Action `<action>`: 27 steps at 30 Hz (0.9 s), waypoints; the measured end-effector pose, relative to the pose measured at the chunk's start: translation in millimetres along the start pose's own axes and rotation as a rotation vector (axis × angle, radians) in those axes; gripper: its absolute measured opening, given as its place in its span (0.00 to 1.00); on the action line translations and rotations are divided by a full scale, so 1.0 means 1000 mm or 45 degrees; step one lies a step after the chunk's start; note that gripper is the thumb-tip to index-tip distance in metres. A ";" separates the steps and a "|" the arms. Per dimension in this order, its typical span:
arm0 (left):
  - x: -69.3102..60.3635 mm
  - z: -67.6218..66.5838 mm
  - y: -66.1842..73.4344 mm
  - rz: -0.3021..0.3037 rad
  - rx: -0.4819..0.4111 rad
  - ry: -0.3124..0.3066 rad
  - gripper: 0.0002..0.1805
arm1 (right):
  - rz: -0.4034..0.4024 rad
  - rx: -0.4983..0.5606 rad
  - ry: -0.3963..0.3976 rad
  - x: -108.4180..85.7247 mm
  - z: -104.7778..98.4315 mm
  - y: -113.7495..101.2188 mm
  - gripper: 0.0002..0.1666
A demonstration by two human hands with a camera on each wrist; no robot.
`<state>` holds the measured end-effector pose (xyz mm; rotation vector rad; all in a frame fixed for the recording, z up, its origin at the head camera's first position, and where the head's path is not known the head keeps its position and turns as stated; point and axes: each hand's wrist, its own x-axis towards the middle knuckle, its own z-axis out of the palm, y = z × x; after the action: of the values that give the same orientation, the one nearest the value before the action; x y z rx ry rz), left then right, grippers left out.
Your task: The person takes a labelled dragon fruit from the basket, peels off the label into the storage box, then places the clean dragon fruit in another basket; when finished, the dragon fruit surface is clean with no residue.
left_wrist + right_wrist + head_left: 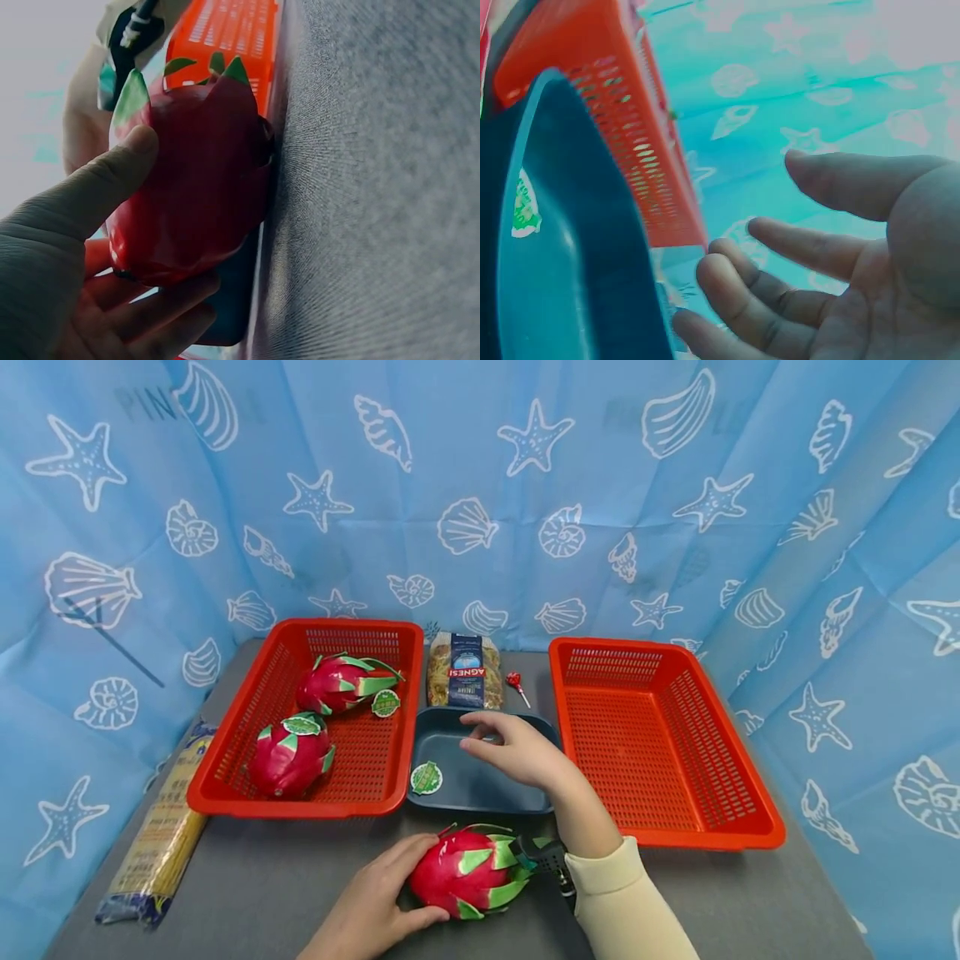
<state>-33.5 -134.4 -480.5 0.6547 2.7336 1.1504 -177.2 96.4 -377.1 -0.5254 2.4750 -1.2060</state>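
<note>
My left hand (382, 893) grips a red dragon fruit (461, 870) with green leaf tips, on the grey table in front of the dark blue tray (480, 806). In the left wrist view the thumb (139, 142) lies on the upper side of the dragon fruit (195, 180) and the fingers on its lower end. Over the tray is my right hand (517, 747), fingers loosely bent and holding nothing; the right wrist view shows the hand (832, 277) beside the tray's wall. A round green-and-white sticker (426, 778) sits inside the tray at its left.
Two dragon fruits (291, 764) with stickers lie in the left red basket (367, 768). Another red basket (637, 752) stands at right. Behind the tray are a pasta bag (465, 672) and a red lollipop (514, 681). A long noodle packet (153, 852) lies far left. Blue curtains surround the table.
</note>
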 end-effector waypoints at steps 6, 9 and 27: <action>-0.001 0.000 0.001 -0.061 -0.068 -0.050 0.44 | -0.183 0.034 0.174 -0.028 -0.004 0.000 0.28; -0.002 0.000 0.000 -0.087 -0.090 -0.061 0.44 | -0.269 0.036 0.280 -0.041 -0.007 0.000 0.27; 0.006 0.004 -0.001 -0.248 -0.211 -0.121 0.42 | -0.648 -0.091 0.814 -0.106 -0.070 0.026 0.31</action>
<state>-38.5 -130.1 -483.7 0.4016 2.5234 1.2467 -121.0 207.8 -342.5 -0.9574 3.0300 -1.6921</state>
